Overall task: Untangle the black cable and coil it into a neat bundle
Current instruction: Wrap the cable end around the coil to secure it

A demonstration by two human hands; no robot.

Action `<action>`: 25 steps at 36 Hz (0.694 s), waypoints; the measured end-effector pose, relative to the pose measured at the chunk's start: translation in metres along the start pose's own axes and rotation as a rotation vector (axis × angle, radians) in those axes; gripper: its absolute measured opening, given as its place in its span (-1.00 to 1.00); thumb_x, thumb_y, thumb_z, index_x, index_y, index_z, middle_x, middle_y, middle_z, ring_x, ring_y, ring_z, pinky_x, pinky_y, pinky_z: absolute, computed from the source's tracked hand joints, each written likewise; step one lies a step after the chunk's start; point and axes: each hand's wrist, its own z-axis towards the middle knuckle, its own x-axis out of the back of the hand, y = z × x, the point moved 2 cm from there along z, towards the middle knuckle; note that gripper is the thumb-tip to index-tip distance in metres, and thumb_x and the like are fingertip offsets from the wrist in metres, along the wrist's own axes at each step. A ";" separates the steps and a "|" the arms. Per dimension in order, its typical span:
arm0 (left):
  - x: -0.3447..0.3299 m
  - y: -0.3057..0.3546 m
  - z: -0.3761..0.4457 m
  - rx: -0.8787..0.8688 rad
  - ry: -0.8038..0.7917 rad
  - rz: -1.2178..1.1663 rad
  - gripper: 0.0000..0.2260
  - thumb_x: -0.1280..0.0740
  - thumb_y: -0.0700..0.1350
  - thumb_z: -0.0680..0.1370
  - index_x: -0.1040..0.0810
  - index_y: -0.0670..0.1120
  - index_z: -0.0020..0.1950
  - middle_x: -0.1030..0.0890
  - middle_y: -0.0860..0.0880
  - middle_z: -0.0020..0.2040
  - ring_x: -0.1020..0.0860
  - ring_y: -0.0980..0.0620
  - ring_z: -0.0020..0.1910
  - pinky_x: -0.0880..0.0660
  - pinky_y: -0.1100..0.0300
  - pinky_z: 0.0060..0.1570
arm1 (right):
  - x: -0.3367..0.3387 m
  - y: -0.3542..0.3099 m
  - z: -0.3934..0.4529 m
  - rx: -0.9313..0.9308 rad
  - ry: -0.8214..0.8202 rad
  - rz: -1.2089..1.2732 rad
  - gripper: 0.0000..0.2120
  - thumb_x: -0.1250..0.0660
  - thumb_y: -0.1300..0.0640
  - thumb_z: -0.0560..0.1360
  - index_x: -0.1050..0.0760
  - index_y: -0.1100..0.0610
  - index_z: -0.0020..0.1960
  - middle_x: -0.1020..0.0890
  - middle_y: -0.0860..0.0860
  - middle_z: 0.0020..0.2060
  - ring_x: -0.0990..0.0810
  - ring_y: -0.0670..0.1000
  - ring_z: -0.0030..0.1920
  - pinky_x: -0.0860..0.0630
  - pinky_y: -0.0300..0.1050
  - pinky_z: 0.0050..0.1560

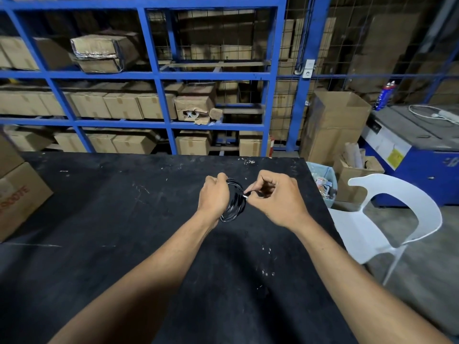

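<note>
Left hand [214,194] — closed around the far-left side of the coil [233,201], fingers curled through the loops; the grip appears meant to keep the turns stacked so none slip loose.

Right hand [274,197] — fingers pinched shut on the plug [245,194], a small bright metal tip at the cable's free end, held against the coil's right side; judged to be positioned for tucking or wrapping the tail.

Coil — black cable, several round turns, held between the hands just above the table [124,207], right of centre, towards the far edge. No loose tangle is seen; the task is judged near its end, the fastening not yet done.

Table — black, scuffed, white flecks.

Chair [397,219] — white, right of the table.

Bin [323,180] — past the far-right corner, scraps inside.

Rack [154,75] — blue, far side, cartons shelved.
</note>
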 end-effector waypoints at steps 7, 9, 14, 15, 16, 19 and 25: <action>-0.005 0.000 0.000 0.077 -0.063 -0.140 -0.63 -0.08 -0.02 0.64 -0.49 -0.17 0.31 -0.34 0.02 -0.34 -0.28 0.06 -0.46 -0.24 0.21 -0.50 | -0.012 0.006 -0.003 -0.038 0.035 0.028 -0.84 -0.43 0.28 0.34 -0.47 0.13 -0.30 -0.78 -0.13 -0.22 -0.72 0.09 -0.21 -0.68 0.09 -0.15; -0.006 0.002 -0.004 0.061 -0.072 -0.161 -0.75 -0.08 -0.02 0.65 -0.49 -0.08 0.15 -0.35 0.03 -0.35 -0.29 0.07 -0.44 -0.25 0.19 -0.47 | -0.015 0.007 -0.003 -0.043 0.046 0.021 -0.84 -0.43 0.29 0.35 -0.47 0.12 -0.29 -0.78 -0.12 -0.21 -0.72 0.08 -0.22 -0.67 0.09 -0.17; -0.011 0.003 -0.006 -0.021 -0.061 -0.126 -0.70 -0.06 0.11 0.50 -0.49 0.03 0.03 -0.41 -0.21 -0.17 -0.37 -0.18 -0.23 -0.33 -0.02 -0.07 | -0.022 0.011 -0.005 -0.034 0.155 0.005 -0.82 -0.45 0.30 0.40 -0.50 0.09 -0.27 -0.77 -0.12 -0.21 -0.74 -0.04 -0.20 -0.69 0.01 -0.12; -0.012 0.002 -0.006 -0.030 -0.063 -0.126 -0.68 -0.04 0.12 0.47 -0.49 0.03 0.03 -0.42 -0.25 -0.19 -0.36 -0.21 -0.23 -0.31 -0.05 -0.04 | -0.024 0.012 -0.006 -0.030 0.183 -0.003 -0.81 -0.45 0.30 0.41 -0.51 0.08 -0.26 -0.77 -0.12 -0.20 -0.74 -0.06 -0.19 -0.69 -0.04 -0.11; -0.013 0.002 -0.006 -0.042 -0.068 -0.132 -0.67 -0.04 0.12 0.46 -0.48 0.02 0.03 -0.42 -0.16 -0.25 -0.36 -0.16 -0.26 -0.29 -0.06 -0.03 | -0.025 0.012 -0.007 -0.023 0.207 -0.011 -0.82 -0.46 0.31 0.42 -0.53 0.09 -0.25 -0.77 -0.12 -0.18 -0.74 -0.09 -0.18 -0.68 -0.12 -0.11; -0.015 0.001 -0.006 -0.056 -0.082 -0.137 -0.64 -0.04 0.15 0.44 -0.46 -0.02 0.03 -0.39 0.04 -0.28 -0.34 0.03 -0.31 -0.30 -0.08 -0.06 | -0.030 0.013 -0.012 0.019 0.261 -0.032 -0.91 -0.47 0.33 0.45 -0.62 0.17 -0.14 -0.77 -0.11 -0.13 -0.74 -0.14 -0.14 -0.64 -0.31 -0.09; -0.021 0.001 -0.012 -0.032 -0.137 -0.116 -0.58 -0.06 0.11 0.57 -0.51 -0.13 0.21 -0.42 0.02 -0.26 -0.37 0.10 -0.43 -0.34 0.16 -0.44 | -0.037 0.015 -0.021 0.119 0.361 -0.100 -0.88 -0.48 0.32 0.46 -0.64 0.14 -0.08 -0.75 -0.04 -0.12 -0.72 -0.05 -0.16 -0.65 -0.11 -0.10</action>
